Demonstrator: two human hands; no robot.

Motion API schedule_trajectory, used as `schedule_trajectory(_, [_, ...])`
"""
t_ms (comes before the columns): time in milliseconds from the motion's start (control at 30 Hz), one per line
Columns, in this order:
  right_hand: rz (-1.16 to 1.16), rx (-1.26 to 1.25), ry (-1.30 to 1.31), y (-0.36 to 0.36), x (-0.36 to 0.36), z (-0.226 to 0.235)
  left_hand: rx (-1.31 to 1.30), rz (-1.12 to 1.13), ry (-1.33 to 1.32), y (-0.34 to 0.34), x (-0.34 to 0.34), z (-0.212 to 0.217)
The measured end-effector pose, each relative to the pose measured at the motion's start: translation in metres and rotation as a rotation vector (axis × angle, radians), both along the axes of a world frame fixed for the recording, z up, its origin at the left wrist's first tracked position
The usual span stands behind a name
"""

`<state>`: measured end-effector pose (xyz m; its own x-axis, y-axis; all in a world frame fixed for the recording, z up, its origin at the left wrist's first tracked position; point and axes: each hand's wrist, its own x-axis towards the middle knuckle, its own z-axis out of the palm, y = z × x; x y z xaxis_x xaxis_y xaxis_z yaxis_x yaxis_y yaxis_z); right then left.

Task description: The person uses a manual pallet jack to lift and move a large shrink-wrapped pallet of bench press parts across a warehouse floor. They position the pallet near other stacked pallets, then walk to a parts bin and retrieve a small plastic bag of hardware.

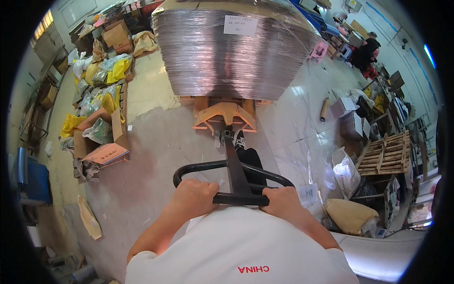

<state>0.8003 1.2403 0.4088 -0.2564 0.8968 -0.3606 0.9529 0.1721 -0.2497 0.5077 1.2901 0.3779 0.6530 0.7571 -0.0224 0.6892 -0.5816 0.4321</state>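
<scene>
My left hand is wrapped round the left side of a black pallet jack handle, close to my body. On the handle's right side, my right hand is closed round the bar as well. The handle's shaft runs forward to the yellow pallet jack body. Beyond it stands a tall stack of flat sheets wrapped in clear film, with a white paper label on its near face. One of my feet, in a black shoe, shows just right of the shaft.
To the left, an open cardboard box stands beside several yellow and clear bags. A wooden pallet, a tan sack and white boxes line the right. A cardboard roll lies on the floor. Another person is at far right.
</scene>
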Motion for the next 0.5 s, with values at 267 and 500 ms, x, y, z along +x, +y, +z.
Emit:
schedule_trajectory(267, [-0.015, 0.141, 0.037, -0.002, 0.028, 0.015, 0.003, 0.022, -0.034, -0.005, 0.033, 0.017])
schedule_trajectory(500, [-0.030, 0.188, -0.069, -0.026, 0.039, -0.021, -0.016, 0.020, -0.042, -0.038, 0.052, -0.020])
